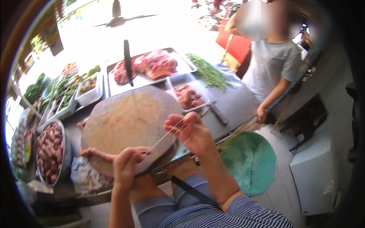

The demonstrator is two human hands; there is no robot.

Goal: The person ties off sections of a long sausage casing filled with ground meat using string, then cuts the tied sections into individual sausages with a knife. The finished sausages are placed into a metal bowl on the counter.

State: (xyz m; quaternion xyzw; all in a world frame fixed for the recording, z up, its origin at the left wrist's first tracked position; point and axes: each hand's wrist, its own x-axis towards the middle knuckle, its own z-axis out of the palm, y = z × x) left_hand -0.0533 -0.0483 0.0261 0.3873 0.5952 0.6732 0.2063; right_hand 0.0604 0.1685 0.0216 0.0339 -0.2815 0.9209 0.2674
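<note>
Over the near edge of a big round chopping block (pixel 129 117), my left hand (pixel 128 163) is closed on the end of a thin sausage (pixel 99 154), whose length trails left across the block. A white string (pixel 162 137) stretches tight from the fingers of my left hand up to my right hand (pixel 194 133). The right hand is raised beside the block's right edge, its fingers curled with the string looped over them. At the block's far side a dark-bladed knife (pixel 128 64) stands upright.
Left lies an oval basin (pixel 64 152) of sausage links. Behind are a tray (pixel 186 64) of raw meat, a white tub (pixel 207 97) of meat pieces and vegetables. Another knife (pixel 218 115) lies right. A green bin (pixel 262 163) and a person (pixel 272 64) are at the right.
</note>
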